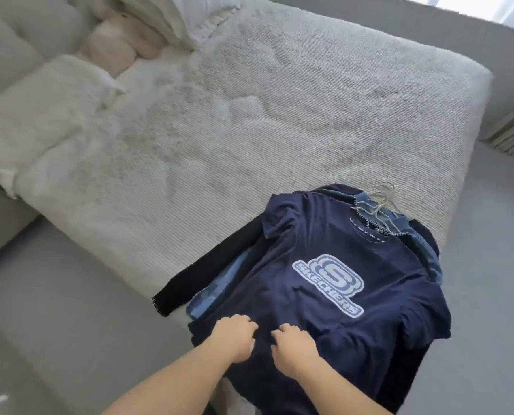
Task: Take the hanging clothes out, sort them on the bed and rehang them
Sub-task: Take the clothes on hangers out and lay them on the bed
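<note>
A stack of clothes on hangers lies at the near right corner of the bed. On top is a navy T-shirt with a pale blue logo. Under it show blue denim pieces and a black long sleeve stretching left. Several thin hanger hooks stick out past the collars. My left hand and my right hand sit side by side on the T-shirt's lower part, fingers curled and pinching the navy fabric. The shirt's hem hangs over the bed edge.
White pillows and a pink plush toy lie at the head of the bed on the left. A grey upholstered headboard stands behind them. Grey floor runs along the right and near sides.
</note>
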